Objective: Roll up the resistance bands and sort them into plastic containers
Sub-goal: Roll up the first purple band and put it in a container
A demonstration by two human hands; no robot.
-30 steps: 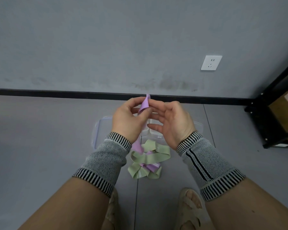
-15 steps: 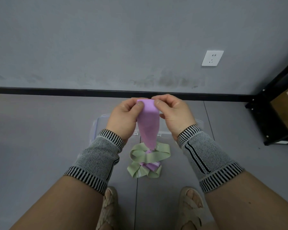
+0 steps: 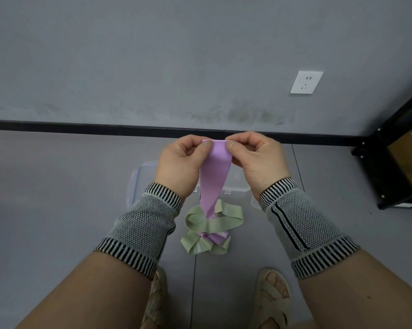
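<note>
Nearest to us, our two sandalled feet (image 3: 272, 298) are standing apart on the grey floor (image 3: 57, 210), leaving room between them and the pile so that we can look straight down on the work.

Just beyond the feet, a heap of loose bands (image 3: 209, 230) is lying on the floor, green ones tangled over a purple one; we are judging that these are waiting their turn, kept within easy reach below the hands.

Above the heap we are holding up one purple band (image 3: 214, 176). Our left hand (image 3: 180, 165) is pinching its top left corner between thumb and curled fingers, and our right hand (image 3: 257, 160) is pinching the top right corner in the same way, so the top edge is staying flat and taut between them. The rest is hanging down, narrowing and twisting towards the heap; whether its lower end is touching the heap we cannot tell. Holding it high is probably letting its weight straighten it, so that a roll can start square from the top edge.

Behind the hands, clear plastic containers (image 3: 138, 184) are sitting on the floor, partly hidden, near enough for a finished roll to be dropped in.

Farther off, the wall (image 3: 152, 67) is carrying a white socket (image 3: 306, 82), and a black shelf (image 3: 390, 148) is standing at the right.
</note>
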